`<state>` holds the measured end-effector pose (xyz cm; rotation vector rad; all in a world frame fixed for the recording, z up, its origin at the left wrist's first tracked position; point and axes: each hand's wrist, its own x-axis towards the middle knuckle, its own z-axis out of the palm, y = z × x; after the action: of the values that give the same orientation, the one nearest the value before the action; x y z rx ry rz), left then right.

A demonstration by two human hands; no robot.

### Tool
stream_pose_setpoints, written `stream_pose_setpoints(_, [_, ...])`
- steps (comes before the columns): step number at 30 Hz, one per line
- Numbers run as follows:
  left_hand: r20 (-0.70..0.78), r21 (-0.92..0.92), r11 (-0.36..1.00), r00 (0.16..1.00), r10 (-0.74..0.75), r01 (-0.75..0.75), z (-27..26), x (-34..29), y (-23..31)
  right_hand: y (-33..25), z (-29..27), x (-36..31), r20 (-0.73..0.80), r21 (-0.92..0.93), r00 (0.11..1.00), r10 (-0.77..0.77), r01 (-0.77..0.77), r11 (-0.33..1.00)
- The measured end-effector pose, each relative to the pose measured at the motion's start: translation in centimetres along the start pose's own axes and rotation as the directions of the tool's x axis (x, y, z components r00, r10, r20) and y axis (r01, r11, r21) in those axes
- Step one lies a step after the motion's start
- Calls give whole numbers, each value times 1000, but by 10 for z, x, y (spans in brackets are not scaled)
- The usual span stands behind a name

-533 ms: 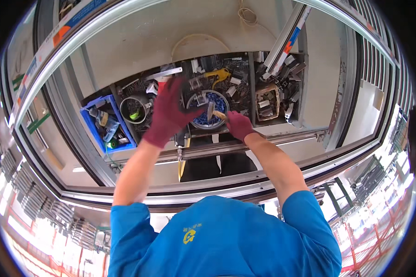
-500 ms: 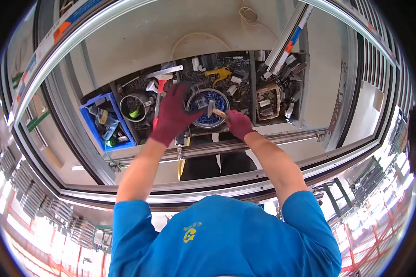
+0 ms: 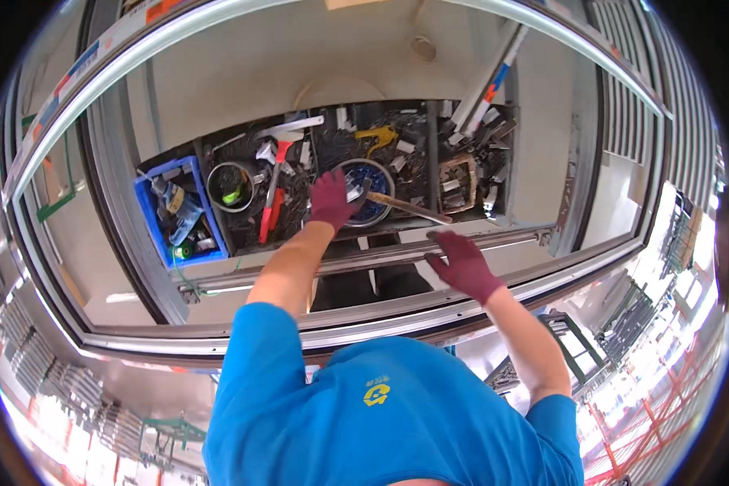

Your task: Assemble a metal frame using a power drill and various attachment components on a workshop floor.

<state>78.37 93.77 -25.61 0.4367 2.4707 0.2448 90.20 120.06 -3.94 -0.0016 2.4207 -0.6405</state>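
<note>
Step in hand, as I read it: hammer parked, attention on the bowl of blue fasteners. Hammer lies with its head over the bowl, handle crossing the right rim and sticking out past it. My left hand is at the bowl's left rim, thumb side toward the contents; can't tell from here if those fingers are clamped on anything. My right hand is empty, fingers and thumb apart, hanging between the parts tray and the near rail of the metal frame, well off the hammer. If I pick from the bowl, next move calls for fingertips kept clear of the hammer head, maybe shifting the handle first; a knock there could tip it off the rim. Versus half a second ago: right hand had the handle, now it's let go and sits lower and farther right; more handle shows. Left hand was spread wide, covering part of the red-handled tool; now it's nearer the bowl and that tool is uncovered. View has shifted a bit too.
</note>
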Motion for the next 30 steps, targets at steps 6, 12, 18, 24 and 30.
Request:
stream_pose_setpoints(6, [222,-146,945,921,319,-292,-91,-75,-34,-67,-24,-109,-76,102,997,14,-7,995])
stream_pose_setpoints(12, [228,-167,973,953,198,-162,-213,-233,-2,-68,4,-131,-289,-49,945,-152,143,988])
stream_pose_setpoints(18, [-172,-179,960,967,186,-216,-167,-368,53,-60,26,-142,-447,-71,862,-239,232,970])
stream_pose_setpoints(24, [-443,67,945,839,315,-320,-132,-380,57,-60,34,-159,-651,-49,680,-338,406,913])
stream_pose_setpoints(30, [-604,194,852,626,494,-486,-117,-326,42,-34,141,-260,-910,202,403,98,225,953])
